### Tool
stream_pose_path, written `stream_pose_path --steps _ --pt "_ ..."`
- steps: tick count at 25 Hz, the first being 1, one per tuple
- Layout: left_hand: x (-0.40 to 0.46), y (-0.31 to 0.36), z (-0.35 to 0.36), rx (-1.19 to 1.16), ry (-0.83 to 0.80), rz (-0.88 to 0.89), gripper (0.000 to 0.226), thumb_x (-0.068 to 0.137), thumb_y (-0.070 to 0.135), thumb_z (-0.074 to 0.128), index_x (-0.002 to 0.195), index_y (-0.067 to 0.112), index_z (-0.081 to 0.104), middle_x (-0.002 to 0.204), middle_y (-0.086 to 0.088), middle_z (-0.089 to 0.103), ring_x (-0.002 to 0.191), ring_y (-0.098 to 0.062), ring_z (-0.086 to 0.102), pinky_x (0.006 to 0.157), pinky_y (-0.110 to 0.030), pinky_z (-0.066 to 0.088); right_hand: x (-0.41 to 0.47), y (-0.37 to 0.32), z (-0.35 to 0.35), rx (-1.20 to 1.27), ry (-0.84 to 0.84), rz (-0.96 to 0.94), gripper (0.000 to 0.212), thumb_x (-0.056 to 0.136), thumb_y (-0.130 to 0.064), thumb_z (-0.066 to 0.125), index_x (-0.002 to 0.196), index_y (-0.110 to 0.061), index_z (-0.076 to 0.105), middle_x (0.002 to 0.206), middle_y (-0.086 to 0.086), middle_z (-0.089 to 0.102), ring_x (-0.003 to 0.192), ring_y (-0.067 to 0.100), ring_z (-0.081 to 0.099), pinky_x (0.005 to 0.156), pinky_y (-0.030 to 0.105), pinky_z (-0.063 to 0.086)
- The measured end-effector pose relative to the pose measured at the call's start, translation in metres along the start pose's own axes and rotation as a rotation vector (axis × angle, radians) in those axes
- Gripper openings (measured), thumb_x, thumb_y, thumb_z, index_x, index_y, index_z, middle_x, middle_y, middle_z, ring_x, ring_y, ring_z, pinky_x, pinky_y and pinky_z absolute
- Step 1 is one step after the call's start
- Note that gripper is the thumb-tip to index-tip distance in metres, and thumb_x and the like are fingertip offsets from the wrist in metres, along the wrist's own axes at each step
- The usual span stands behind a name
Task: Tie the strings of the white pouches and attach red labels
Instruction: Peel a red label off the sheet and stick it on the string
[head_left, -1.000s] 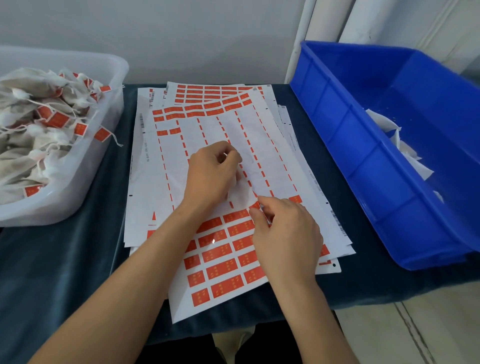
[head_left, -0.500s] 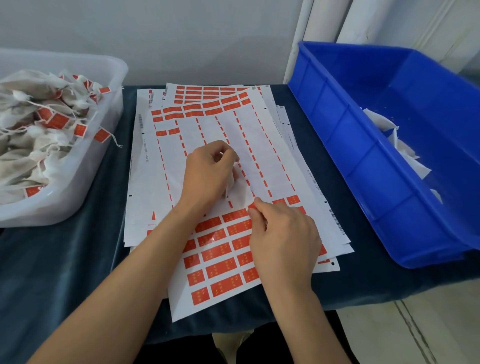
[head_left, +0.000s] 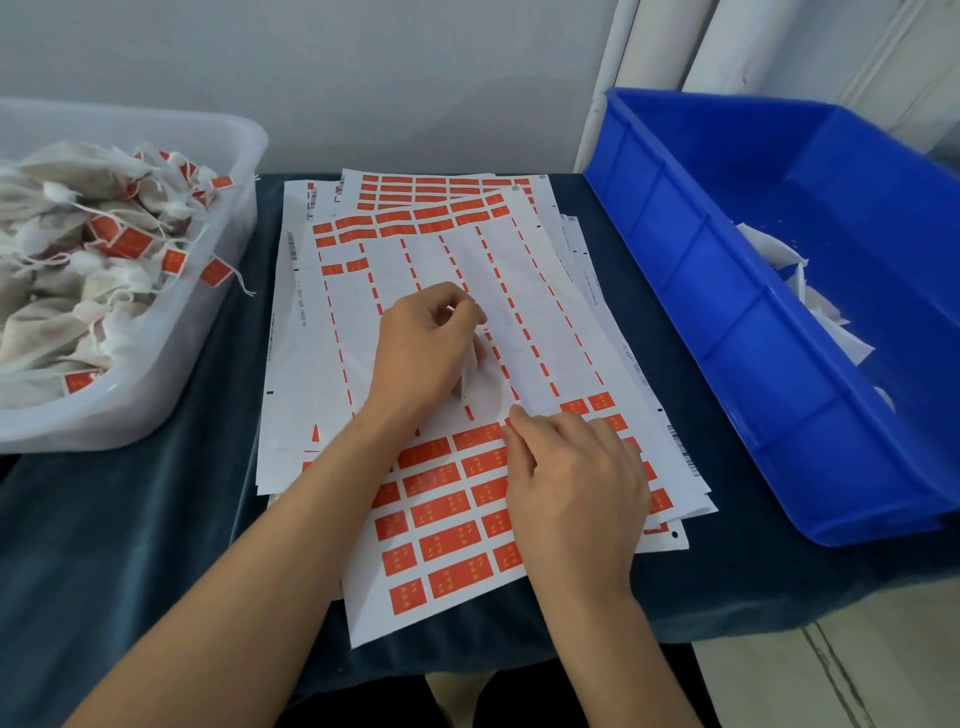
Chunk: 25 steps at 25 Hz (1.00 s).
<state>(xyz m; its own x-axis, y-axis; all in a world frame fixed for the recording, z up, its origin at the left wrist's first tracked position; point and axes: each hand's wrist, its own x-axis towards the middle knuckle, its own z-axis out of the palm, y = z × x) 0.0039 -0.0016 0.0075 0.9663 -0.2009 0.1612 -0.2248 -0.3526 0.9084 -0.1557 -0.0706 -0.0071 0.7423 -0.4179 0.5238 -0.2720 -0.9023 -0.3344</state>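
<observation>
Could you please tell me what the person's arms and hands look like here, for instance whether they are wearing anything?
Both forearms are bare as far as the view shows: no sleeves reach into the picture. The left hand and the right hand carry no gloves, and no rings, watch or bracelet show on the sides visible. The fingernails that show look short and unpainted. The upper arms are out of view.
</observation>
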Motion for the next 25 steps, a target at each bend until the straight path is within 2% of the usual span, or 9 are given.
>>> stream_pose_path --steps 3,6,9,14,16,19,25 --pt "0.001 0.009 -0.008 -0.039 0.013 0.036 0.026 0.105 0.025 0.052 0.089 0.026 0.071 0.079 0.015 0.073 0.076 0.0 0.07 0.058 -0.006 0.049 0.006 -0.002 0.005 0.014 -0.03 0.094 0.027 0.088 -0.038 0.073 0.107 -0.019 0.08 0.089 -0.001 0.077 0.075 0.015 0.067 0.07 0.031 0.053" --pt "0.002 0.017 -0.017 -0.08 0.073 0.089 0.024 0.106 0.027 0.05 0.093 0.027 0.07 0.077 0.018 0.073 0.078 0.001 0.072 0.061 -0.005 0.05 0.027 -0.01 0.015 -0.035 -0.078 0.168 0.028 0.089 -0.041 0.074 0.112 -0.023 0.077 0.094 -0.004 0.075 0.079 0.013 0.067 0.069 0.027 0.047" --pt "0.004 0.013 -0.02 -0.098 0.108 0.067 0.023 0.107 0.029 0.05 0.095 0.027 0.07 0.082 0.017 0.074 0.081 -0.001 0.072 0.069 -0.015 0.054 0.057 -0.017 0.029 -0.08 -0.122 0.203 0.035 0.093 -0.044 0.07 0.123 -0.026 0.071 0.107 -0.004 0.074 0.09 0.015 0.069 0.075 0.03 0.052" --pt "0.012 0.0 -0.021 -0.225 0.188 -0.049 0.023 0.108 0.028 0.049 0.097 0.027 0.069 0.085 0.014 0.076 0.083 -0.007 0.074 0.081 -0.027 0.061 0.099 -0.021 0.055 -0.058 -0.183 0.23 0.035 0.095 -0.045 0.067 0.125 -0.027 0.07 0.114 -0.004 0.073 0.093 0.017 0.07 0.081 0.029 0.055" --pt "0.016 -0.006 -0.019 -0.257 0.203 -0.098 0.023 0.109 0.028 0.049 0.098 0.028 0.069 0.087 0.013 0.077 0.083 -0.008 0.075 0.083 -0.028 0.062 0.107 -0.021 0.062 -0.047 -0.192 0.218 0.033 0.095 -0.045 0.067 0.123 -0.027 0.071 0.113 -0.004 0.074 0.091 0.017 0.071 0.078 0.027 0.054" --pt "0.019 -0.009 -0.017 -0.275 0.216 -0.135 0.023 0.109 0.03 0.049 0.098 0.029 0.069 0.088 0.014 0.077 0.083 -0.006 0.075 0.082 -0.027 0.063 0.104 -0.019 0.066 -0.019 -0.15 0.194 0.031 0.095 -0.046 0.066 0.118 -0.028 0.074 0.106 -0.006 0.075 0.083 0.014 0.069 0.072 0.022 0.045" --pt "0.019 -0.012 -0.016 -0.269 0.22 -0.143 0.022 0.108 0.03 0.051 0.099 0.028 0.07 0.086 0.015 0.076 0.083 -0.007 0.075 0.081 -0.028 0.063 0.093 -0.02 0.064 -0.032 -0.1 0.104 0.03 0.091 -0.039 0.073 0.116 -0.023 0.077 0.095 0.0 0.075 0.079 0.017 0.069 0.076 0.034 0.058"
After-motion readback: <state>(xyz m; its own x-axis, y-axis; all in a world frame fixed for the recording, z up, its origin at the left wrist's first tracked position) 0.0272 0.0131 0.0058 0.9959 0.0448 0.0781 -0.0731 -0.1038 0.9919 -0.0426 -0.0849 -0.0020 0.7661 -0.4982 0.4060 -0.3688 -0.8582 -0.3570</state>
